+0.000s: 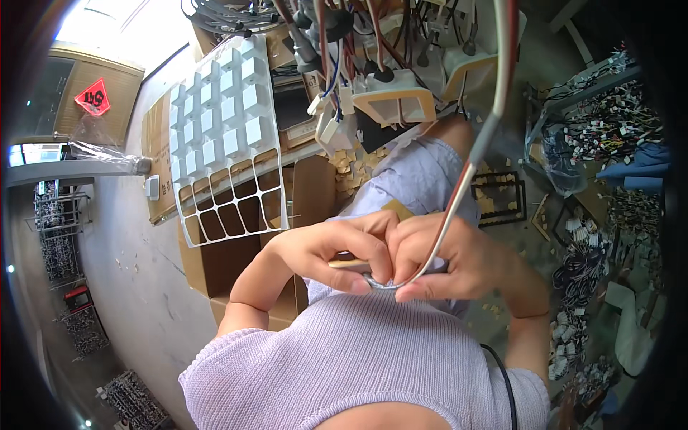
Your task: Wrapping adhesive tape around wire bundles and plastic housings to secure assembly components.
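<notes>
Both of my hands meet in front of my chest, fingers closed around one stretch of cable. My left hand also has a small flat piece with a tan edge between thumb and fingers; most of that piece is hidden. My right hand pinches the cable, which has a grey sleeve and white and red-brown wires. From the fingers it curves up past my right hand to the top of the picture. The fingertips hide where the cable meets the flat piece.
Ahead hang several wired parts with tan-edged frames. To their left lies a sheet of pale grey square pads, its near end a bare grid. Below it stands a cardboard box. Tan scraps litter the floor; wire bundles fill the right.
</notes>
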Action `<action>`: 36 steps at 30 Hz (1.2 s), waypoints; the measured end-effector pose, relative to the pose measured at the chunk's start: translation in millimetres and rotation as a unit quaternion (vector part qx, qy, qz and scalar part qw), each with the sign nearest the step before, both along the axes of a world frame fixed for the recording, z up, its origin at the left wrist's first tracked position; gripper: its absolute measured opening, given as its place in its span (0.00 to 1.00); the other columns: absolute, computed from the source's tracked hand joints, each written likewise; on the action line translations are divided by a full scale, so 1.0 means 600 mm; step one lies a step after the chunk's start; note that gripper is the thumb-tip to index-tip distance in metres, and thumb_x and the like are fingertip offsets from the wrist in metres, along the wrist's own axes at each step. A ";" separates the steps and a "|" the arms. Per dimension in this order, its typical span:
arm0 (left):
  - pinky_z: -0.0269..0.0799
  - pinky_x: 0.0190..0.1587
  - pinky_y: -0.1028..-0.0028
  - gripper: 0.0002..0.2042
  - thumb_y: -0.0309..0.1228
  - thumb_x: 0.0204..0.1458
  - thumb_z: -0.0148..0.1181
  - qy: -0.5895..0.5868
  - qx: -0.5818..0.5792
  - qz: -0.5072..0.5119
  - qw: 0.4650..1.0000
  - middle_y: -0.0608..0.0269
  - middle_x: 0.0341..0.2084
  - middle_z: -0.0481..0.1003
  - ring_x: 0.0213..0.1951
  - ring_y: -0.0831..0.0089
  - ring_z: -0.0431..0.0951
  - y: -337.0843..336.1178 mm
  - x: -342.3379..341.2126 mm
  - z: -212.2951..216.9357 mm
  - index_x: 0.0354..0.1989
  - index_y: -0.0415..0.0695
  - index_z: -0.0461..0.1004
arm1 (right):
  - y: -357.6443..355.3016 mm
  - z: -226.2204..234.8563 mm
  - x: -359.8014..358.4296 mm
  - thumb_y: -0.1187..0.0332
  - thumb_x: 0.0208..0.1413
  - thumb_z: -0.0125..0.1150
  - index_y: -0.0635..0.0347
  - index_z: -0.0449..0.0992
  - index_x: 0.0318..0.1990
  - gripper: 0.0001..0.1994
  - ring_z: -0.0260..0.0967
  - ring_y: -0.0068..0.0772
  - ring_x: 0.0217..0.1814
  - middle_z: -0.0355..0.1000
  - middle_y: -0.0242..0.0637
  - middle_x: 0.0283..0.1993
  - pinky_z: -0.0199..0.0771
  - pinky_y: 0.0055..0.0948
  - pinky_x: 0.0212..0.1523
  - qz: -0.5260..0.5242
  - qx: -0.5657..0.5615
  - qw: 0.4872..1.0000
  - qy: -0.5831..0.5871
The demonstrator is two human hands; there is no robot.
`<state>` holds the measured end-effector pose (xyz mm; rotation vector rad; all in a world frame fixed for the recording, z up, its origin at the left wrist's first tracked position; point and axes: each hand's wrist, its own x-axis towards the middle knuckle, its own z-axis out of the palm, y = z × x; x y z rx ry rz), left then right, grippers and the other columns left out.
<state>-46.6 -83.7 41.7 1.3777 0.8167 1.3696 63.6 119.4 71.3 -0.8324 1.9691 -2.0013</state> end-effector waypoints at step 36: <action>0.63 0.50 0.80 0.32 0.18 0.41 0.55 0.042 -0.053 0.488 0.870 0.62 0.52 0.65 0.50 0.75 0.68 0.087 0.056 0.043 0.60 0.39 0.60 | 0.029 0.030 0.025 0.69 0.44 0.62 0.58 0.57 0.50 0.25 0.56 0.21 0.42 0.59 0.34 0.44 0.57 0.18 0.46 -0.303 -0.162 0.938 -0.047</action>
